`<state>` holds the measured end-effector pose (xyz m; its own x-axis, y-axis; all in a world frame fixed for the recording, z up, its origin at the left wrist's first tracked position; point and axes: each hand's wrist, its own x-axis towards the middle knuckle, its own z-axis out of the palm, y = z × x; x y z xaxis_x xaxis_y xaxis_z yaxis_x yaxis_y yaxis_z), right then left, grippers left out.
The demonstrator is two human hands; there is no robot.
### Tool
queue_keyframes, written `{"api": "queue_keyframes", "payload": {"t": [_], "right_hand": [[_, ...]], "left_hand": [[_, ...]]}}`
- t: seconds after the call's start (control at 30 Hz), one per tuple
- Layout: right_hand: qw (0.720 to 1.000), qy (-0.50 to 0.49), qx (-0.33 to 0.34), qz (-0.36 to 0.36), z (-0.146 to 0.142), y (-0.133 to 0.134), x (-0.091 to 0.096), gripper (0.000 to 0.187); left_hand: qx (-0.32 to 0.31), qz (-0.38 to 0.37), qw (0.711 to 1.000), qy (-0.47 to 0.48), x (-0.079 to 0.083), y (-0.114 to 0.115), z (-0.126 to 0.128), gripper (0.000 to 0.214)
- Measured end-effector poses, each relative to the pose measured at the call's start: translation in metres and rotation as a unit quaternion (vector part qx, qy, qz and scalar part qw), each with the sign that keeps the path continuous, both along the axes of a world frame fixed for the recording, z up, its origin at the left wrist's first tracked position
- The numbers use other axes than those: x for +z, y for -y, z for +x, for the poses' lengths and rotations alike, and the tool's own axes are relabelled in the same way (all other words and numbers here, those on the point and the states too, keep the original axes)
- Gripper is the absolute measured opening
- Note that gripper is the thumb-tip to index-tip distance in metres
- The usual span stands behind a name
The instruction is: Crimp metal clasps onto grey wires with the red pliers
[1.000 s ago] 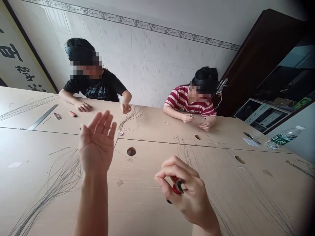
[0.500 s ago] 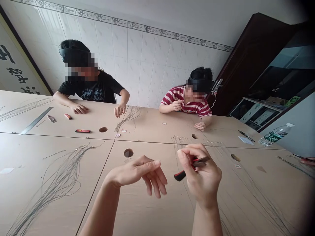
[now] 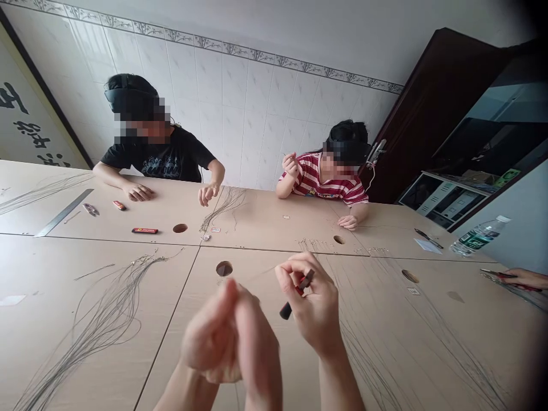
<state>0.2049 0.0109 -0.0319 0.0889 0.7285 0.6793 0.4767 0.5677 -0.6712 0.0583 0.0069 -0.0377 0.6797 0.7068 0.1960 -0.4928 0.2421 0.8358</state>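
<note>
My right hand (image 3: 314, 305) is closed on a small pair of pliers (image 3: 296, 294) with red and black handles, held above the light wooden table (image 3: 265, 228). My left hand (image 3: 226, 342) is raised close to the camera and smeared by motion, so I cannot read its fingers; a thin wire seems to run from it toward the pliers. A fan of thin grey wires (image 3: 103, 314) lies on the table to the left, more wires (image 3: 363, 354) to the right.
Two people sit across the table, one in a black shirt (image 3: 171, 160), one in a striped shirt (image 3: 321, 180), handling wires (image 3: 226, 202). A steel ruler (image 3: 64, 212), a red-black tool (image 3: 144, 230), a water bottle (image 3: 479, 235) and cable holes (image 3: 224, 268) are about. Another person's hand (image 3: 524, 278) reaches in at right.
My left hand went from raised open palm, down beside the right hand, and now up close to the camera, blurred. My right hand with the pliers rose, then shifted left.
</note>
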Motion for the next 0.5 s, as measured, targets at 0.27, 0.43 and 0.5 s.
{"api": "queue_keyframes", "payload": {"t": [0.27,0.43,0.5], "right_hand": [[0.999,0.011,0.042,-0.013,-0.011,-0.002,-0.002,0.017],[1.0,0.001,0.025,-0.015,-0.01,-0.002,-0.002,0.018],[1.0,0.002,0.027,-0.012,-0.009,-0.002,-0.001,0.018]], "left_hand": [[0.357,-0.04,0.915,0.186,0.039,-0.026,-0.029,0.034],[0.331,-0.03,0.942,0.05,0.043,0.0,-0.021,0.041],[0.307,-0.01,0.951,0.044,0.046,0.007,-0.016,0.043]]}}
